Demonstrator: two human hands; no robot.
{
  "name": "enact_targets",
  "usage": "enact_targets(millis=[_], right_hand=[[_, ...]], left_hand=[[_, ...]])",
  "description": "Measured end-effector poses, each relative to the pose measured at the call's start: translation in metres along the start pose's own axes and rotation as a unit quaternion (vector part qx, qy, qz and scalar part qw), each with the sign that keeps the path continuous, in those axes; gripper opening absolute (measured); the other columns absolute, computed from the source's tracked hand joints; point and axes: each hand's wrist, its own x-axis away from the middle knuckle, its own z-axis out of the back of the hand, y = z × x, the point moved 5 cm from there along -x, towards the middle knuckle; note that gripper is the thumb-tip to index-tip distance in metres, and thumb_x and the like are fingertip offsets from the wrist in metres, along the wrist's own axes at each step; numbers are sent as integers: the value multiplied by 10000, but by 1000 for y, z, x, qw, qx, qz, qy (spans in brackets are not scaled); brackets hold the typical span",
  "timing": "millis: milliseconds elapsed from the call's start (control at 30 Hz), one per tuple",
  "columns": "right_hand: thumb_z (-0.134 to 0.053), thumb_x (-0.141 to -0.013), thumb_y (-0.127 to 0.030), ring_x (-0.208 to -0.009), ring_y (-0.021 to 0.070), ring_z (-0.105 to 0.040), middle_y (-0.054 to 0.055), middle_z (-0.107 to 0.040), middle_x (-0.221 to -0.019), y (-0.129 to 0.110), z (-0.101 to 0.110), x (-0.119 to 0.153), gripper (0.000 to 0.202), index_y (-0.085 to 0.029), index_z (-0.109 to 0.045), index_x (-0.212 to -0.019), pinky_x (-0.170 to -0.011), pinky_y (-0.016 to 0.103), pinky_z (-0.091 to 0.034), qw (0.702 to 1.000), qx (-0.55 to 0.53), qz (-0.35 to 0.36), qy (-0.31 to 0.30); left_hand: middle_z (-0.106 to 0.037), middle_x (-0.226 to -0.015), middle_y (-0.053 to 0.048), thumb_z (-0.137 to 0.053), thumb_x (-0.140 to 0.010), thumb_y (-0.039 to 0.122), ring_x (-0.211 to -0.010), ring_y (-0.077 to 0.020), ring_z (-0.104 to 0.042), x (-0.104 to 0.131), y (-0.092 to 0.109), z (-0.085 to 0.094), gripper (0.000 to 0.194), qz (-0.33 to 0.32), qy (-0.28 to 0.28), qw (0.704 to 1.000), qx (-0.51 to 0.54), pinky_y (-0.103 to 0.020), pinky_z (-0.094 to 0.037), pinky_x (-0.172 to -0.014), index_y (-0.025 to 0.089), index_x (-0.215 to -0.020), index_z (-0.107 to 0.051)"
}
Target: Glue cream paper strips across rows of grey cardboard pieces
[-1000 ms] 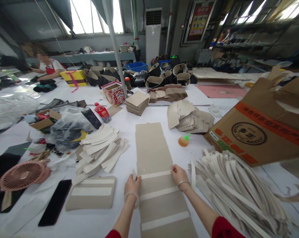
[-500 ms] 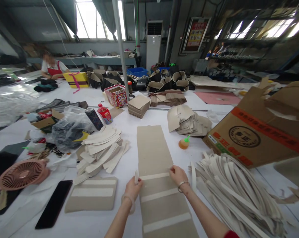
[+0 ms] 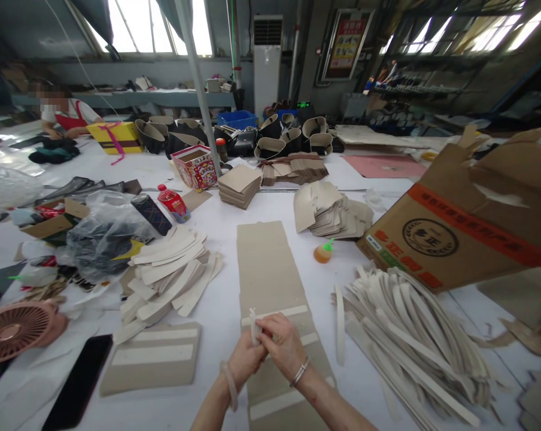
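A long grey-beige panel (image 3: 270,263) lies on the white table, crossed by several pale strips. Above its left part, my left hand (image 3: 248,359) is closed on a small bundle of white strips (image 3: 254,326) that stands up from the fingers. My right hand (image 3: 286,347) meets it there, its thumb and fingers pinched at the same bundle; whether it grips a single strip is too small to tell. Left of my hands is a shorter beige panel (image 3: 151,359) with two pale strips across it.
Loose pale strips (image 3: 172,272) lie left, a large strip bundle (image 3: 414,341) right. An orange glue bottle (image 3: 323,251), stacked beige pieces (image 3: 333,209) and a cardboard box (image 3: 459,221) stand beyond. A phone (image 3: 77,383) and pink fan (image 3: 23,329) are left. A person sits far left.
My right hand has left the strip on the panel and moved left to meet my left hand at the white bundle. The view has shifted slightly right.
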Motion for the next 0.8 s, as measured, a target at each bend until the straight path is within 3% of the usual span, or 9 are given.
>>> enact_targets(millis=[133, 267, 400, 600, 800], right_hand=[[-554, -682, -150, -557, 104, -514, -37, -546, -560, 22, 1, 2, 91, -191, -525, -606, -531, 202, -375, 993, -62, -103, -1], [-497, -723, -266, -389, 89, -507, -62, -558, -515, 67, 13, 2, 102, -209, -432, -670, -388, 184, -332, 964, -182, -190, -20], [-529, -671, -352, -385, 111, -558, -52, -591, -516, 116, 35, -5, 193, -197, -450, -754, -363, 180, -339, 939, -241, -244, -5], [-570, -617, -437, -340, 100, -524, -48, -560, -464, 164, 51, -42, 284, -192, -431, -647, -310, 168, -302, 924, -235, -303, 4], [-539, -642, -389, -361, 93, -530, -60, -565, -505, 192, 49, -71, 227, -199, -424, -691, -309, 166, -334, 914, -245, -324, -13]], left_hand=[[-430, -489, 67, -510, -679, 611, -393, -45, -303, 4, -1, 2, 439, 14, -9, 1000, -2, -205, -224, -399, 173, -703, -506], [-568, -599, 25, -446, -657, 712, -372, -45, -343, 14, -16, 27, 565, 43, -7, 998, -53, -215, -243, -390, 168, -747, -569], [-635, -667, -5, -434, -614, 755, -345, -46, -341, 13, -33, 57, 617, 72, 26, 995, -65, -228, -229, -377, 168, -745, -574], [-627, -635, -2, -517, -528, 718, -335, -54, -354, -32, -30, 87, 576, 85, 135, 987, -22, -228, -214, -369, 171, -710, -541], [-591, -565, 4, -514, -543, 655, -311, -49, -335, -80, -30, 101, 515, 94, 189, 977, -23, -224, -205, -363, 167, -706, -501]])
